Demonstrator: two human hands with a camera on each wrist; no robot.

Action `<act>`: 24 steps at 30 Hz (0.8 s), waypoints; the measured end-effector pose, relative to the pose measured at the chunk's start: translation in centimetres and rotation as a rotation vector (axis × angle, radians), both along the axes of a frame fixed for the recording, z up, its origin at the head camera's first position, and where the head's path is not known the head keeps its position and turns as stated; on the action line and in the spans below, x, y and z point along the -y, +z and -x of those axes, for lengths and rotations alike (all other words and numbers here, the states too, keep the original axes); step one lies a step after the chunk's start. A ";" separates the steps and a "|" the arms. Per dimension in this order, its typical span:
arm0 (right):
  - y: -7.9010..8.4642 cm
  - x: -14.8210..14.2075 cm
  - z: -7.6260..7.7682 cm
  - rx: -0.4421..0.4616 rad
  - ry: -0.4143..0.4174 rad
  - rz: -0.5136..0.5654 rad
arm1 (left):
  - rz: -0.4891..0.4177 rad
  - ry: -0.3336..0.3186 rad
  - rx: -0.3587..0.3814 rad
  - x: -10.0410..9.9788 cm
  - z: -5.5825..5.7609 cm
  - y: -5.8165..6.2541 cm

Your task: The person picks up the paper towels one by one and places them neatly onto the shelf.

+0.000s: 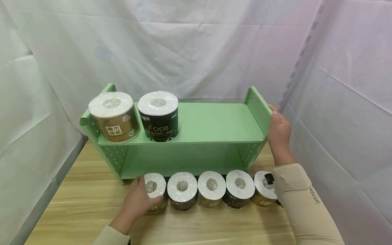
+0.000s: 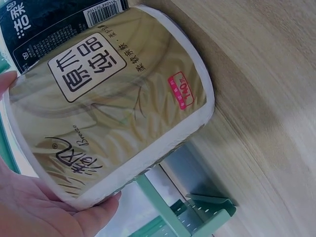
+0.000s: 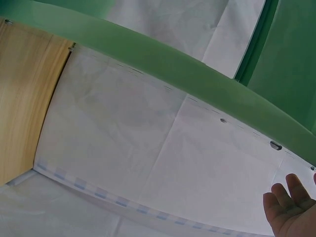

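Five wrapped paper rolls (image 1: 211, 195) stood upright, close side by side, on the tabletop (image 1: 76, 183) before a green shelf (image 1: 214, 119), probably lined up there to be within easy reach. The left hand (image 1: 137, 197) held the gold-wrapped roll (image 2: 113, 113) at the left end of that row, thumb and fingers clamped on it from opposite sides near its top; such a hold seemed to suit a roll with a close neighbour on one side. Whether its base was lifted could not be told. The right hand (image 1: 279, 129) lay against the top of the shelf's right side panel (image 1: 258, 114), presumably to steady the frame. Its visible fingers were lightly bent, but whether they closed round the panel could not be told. On the upper board, another gold roll (image 1: 116, 131) and a black roll (image 1: 159, 126) stood upright toward the left, a gap between them.

The held roll looked squat and rounded, with white ends beneath clear film and a round hole through the middle. Its gold wrap was creased and glossy, bearing a pale framed label with dark characters, brushy script and a small pinkish-red tag.
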State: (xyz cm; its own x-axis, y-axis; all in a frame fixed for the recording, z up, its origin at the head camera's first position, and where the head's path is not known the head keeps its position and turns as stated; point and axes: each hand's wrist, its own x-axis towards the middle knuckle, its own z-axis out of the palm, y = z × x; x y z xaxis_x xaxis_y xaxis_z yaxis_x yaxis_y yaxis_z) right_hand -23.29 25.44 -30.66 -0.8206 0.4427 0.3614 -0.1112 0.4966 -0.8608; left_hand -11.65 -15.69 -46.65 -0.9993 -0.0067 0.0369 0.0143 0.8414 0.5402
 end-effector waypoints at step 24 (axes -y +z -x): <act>-0.1 -0.1 0.1 -0.025 -0.001 0.019 | 0.072 0.004 -0.026 0.5 -0.9 2.4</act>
State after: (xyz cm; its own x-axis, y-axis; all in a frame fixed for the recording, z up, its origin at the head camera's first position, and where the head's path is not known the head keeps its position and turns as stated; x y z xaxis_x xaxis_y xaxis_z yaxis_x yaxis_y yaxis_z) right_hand -23.42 25.49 -30.78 -0.8111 0.4500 0.3737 -0.1328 0.4805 -0.8669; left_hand -10.74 -16.22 -44.26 -0.9980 -0.0066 0.0630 0.0243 0.8782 0.4777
